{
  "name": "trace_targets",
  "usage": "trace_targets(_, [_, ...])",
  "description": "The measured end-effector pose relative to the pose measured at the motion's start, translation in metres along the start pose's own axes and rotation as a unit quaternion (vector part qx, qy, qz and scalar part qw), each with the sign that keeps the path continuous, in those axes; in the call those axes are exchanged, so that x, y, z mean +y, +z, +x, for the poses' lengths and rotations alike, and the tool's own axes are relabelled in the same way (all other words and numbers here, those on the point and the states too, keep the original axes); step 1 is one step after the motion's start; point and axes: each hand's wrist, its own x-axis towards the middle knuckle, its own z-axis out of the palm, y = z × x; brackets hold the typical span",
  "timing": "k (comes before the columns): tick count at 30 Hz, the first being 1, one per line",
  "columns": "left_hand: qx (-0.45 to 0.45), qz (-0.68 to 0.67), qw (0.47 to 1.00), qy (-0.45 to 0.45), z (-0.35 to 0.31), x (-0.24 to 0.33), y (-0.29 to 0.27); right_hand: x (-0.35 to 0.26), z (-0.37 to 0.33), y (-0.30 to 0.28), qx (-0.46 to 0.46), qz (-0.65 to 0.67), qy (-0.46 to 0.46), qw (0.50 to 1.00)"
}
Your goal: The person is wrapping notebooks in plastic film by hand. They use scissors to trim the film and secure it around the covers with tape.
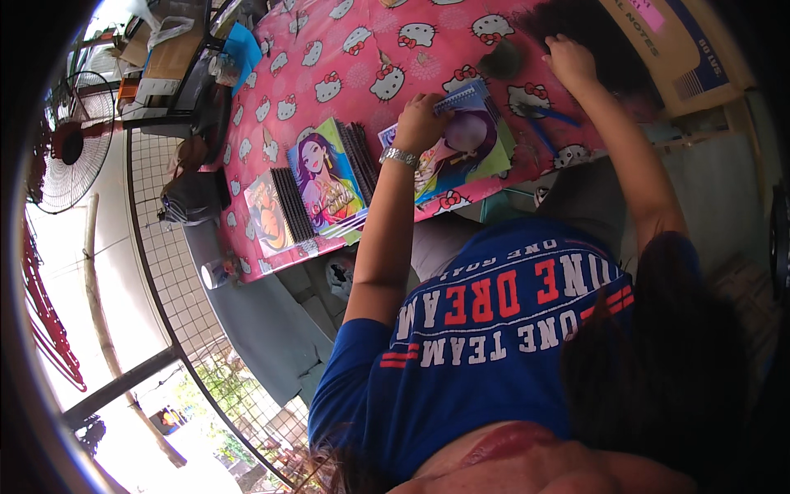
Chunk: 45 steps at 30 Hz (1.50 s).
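My left hand (421, 125), a metal watch at its wrist, is closed over the upper edge of a spiral notebook (477, 152) with an illustrated figure on its blue-green cover. That notebook lies on a stack of others near the table's front edge. My right hand (570, 62) is stretched out to the far right, beside a dark black mass (605, 41); its fingers look slightly apart and I see nothing in them. Left of my left forearm lie a stack of notebooks (325, 173) with a purple-haired figure and a smaller stack (271, 216) with an orange cover.
A pink patterned cloth (354, 70) covers the table. Blue-handled pliers (553, 123) and a dark round object (500, 59) lie near my right arm. A brown carton (687, 58) stands at the far right. Left are a fan (74, 144) and a clear cup (218, 273) at the table's edge.
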Motion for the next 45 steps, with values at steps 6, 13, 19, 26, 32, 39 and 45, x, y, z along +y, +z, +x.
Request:
trace_targets(6, [0.038,-0.082,0.996,-0.026,-0.008,-0.014,-0.004,-0.005,0.008,-0.002,0.057,0.068,0.066,0.994])
trace_targets(13, [0.173,-0.071,0.982,0.020,-0.004,-0.004,-0.035,0.017,0.026,-0.022,0.106,0.119,0.051,0.986])
trace_targets(19, [0.185,0.097,0.963,0.172,-0.066,0.070,-0.085,-0.019,-0.014,-0.082,0.182,0.220,0.042,0.957])
trace_targets(26, [0.209,0.158,0.948,0.178,-0.070,0.084,-0.069,-0.118,-0.122,-0.078,0.056,0.686,-0.005,0.726])
trace_targets(32, [0.212,0.128,0.945,0.213,-0.059,0.092,-0.067,-0.132,-0.119,-0.079,0.034,0.649,-0.119,0.751])
trace_targets(39, [0.172,0.091,0.950,0.246,-0.060,0.085,-0.079,-0.098,-0.085,-0.097,0.052,0.485,-0.254,0.835])
trace_targets(45, [0.180,0.090,0.950,0.239,-0.059,0.087,-0.074,-0.097,-0.087,-0.107,0.081,0.449,-0.263,0.850])
